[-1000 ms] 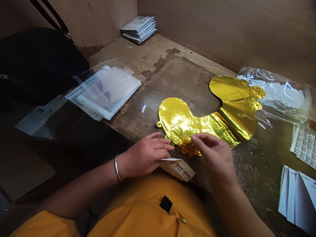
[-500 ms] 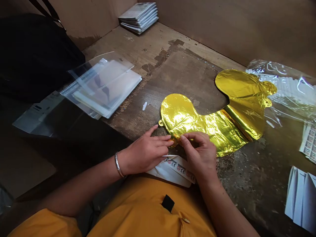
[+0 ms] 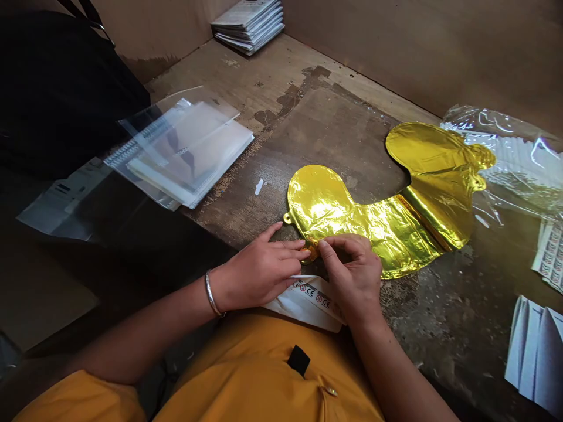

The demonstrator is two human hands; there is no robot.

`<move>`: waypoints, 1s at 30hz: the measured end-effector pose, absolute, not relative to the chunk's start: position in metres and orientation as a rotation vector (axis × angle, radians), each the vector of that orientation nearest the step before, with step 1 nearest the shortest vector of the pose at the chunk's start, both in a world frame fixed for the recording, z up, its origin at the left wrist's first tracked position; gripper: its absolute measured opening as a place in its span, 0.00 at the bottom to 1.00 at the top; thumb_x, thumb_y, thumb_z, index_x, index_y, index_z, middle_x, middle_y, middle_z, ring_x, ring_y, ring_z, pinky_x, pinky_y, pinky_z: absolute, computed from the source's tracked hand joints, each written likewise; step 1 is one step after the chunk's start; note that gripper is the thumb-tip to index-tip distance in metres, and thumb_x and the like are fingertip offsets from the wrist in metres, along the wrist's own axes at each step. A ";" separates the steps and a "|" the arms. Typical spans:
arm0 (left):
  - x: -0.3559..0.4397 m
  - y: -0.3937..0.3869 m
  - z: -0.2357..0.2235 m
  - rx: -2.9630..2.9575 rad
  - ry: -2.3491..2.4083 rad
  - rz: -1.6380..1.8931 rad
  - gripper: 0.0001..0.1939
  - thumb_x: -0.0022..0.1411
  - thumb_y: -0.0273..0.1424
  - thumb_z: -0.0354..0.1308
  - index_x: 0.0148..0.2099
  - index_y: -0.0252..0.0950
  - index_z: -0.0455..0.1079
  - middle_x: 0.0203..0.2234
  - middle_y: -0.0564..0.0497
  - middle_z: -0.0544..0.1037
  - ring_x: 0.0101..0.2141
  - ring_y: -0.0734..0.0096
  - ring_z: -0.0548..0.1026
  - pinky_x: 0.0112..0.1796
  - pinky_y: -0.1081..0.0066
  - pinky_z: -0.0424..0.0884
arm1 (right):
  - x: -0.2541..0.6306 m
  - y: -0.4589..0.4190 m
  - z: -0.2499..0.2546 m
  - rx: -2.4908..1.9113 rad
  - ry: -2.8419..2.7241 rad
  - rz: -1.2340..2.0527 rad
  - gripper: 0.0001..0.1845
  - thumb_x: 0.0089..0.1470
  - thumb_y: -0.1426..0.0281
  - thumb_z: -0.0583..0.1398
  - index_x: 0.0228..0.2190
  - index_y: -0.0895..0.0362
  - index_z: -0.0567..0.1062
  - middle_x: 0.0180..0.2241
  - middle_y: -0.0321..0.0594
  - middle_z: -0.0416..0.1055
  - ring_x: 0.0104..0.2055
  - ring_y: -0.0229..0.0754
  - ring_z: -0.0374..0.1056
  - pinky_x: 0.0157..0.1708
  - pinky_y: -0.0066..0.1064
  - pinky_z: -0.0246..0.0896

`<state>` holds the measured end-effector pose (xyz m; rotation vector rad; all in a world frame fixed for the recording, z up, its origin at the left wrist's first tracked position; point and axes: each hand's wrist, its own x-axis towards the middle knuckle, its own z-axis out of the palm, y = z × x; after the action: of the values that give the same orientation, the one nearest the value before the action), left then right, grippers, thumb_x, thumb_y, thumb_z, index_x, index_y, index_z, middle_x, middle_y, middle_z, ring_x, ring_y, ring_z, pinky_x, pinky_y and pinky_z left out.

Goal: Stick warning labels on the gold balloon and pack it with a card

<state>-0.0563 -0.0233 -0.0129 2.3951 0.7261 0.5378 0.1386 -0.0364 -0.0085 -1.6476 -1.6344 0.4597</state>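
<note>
We had a gold foil balloon [image 3: 380,225] lying flat on the table [image 3: 316,132], its lower left end close to us. From there it stretched up toward the right, with a crease across its middle and its far end beside a clear plastic bag [image 3: 479,117] of white things [image 3: 505,149] (too much glare on the plastic for us to tell what they were).

Our left hand [image 3: 257,271], with a silver bracelet [image 3: 211,295] at the wrist, was palm down, its fingers reaching out and the tips at the balloon's near edge. Its thumb side lay over a strip of stickers [image 3: 310,310] on pale paper, and we could not tell whether it was gripping that. Our right hand [image 3: 355,272] had its thumb and forefinger brought close together at the same edge, just beside those fingertips; we could not see what, if anything, was pinched between them. The stickers sat just above our orange shirt [image 3: 259,375], partly covered by both hands.

To the left, clear sleeves [image 3: 206,155] were piled near the table's edge, with a black bag [image 3: 57,94] beyond. A stack of folded leaflets [image 3: 250,26] sat in the far corner. Over on the right we had another sticker sheet [image 3: 550,252] and, nearer to us, some folded white papers [image 3: 534,351]
</note>
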 end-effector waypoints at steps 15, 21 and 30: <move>-0.057 -0.022 -0.013 2.412 0.718 0.533 0.05 0.64 0.27 0.52 0.40 0.36 0.70 0.53 0.45 0.74 0.57 0.60 0.68 0.63 0.47 0.42 | 0.140 -0.036 -0.014 -1.679 -1.687 0.423 0.06 0.53 0.67 0.62 0.26 0.55 0.76 0.27 0.38 0.73 0.35 0.43 0.66 0.37 0.38 0.61; -0.057 -0.022 -0.012 2.419 0.720 0.533 0.05 0.65 0.27 0.52 0.40 0.35 0.69 0.53 0.46 0.74 0.57 0.60 0.68 0.62 0.47 0.42 | 0.139 -0.035 -0.017 -1.701 -1.759 0.330 0.07 0.53 0.66 0.62 0.26 0.55 0.75 0.26 0.38 0.73 0.34 0.43 0.65 0.37 0.38 0.59; -0.056 -0.020 -0.010 2.425 0.727 0.529 0.05 0.64 0.27 0.53 0.41 0.35 0.69 0.51 0.46 0.76 0.56 0.60 0.69 0.62 0.48 0.44 | 0.142 -0.021 -0.014 -2.074 -1.835 0.168 0.17 0.50 0.55 0.63 0.30 0.55 0.68 0.23 0.36 0.66 0.26 0.41 0.59 0.27 0.32 0.50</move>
<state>-0.0563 -0.0204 -0.0097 2.4249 0.7271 0.5286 0.1420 -0.0210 -0.0144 -2.0737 -1.8345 0.1681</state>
